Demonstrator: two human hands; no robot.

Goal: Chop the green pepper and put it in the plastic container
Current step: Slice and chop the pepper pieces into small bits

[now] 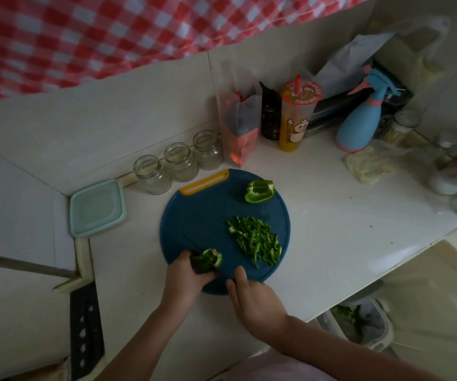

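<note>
Green pepper part-chopped, container closed

Left hand [183,279] grips a pepper piece [206,261] at the near rim of the blue board [202,224]; right hand [252,295] rests beside it, fingers relaxed, holding nothing. Cut strips [255,240] lie mid-board, another chunk [259,191] at the far side. The lidded plastic container [98,207] sits on the bench, left of the board. Strips heaped towards the right rim could spill if the board is nudged.
</note>
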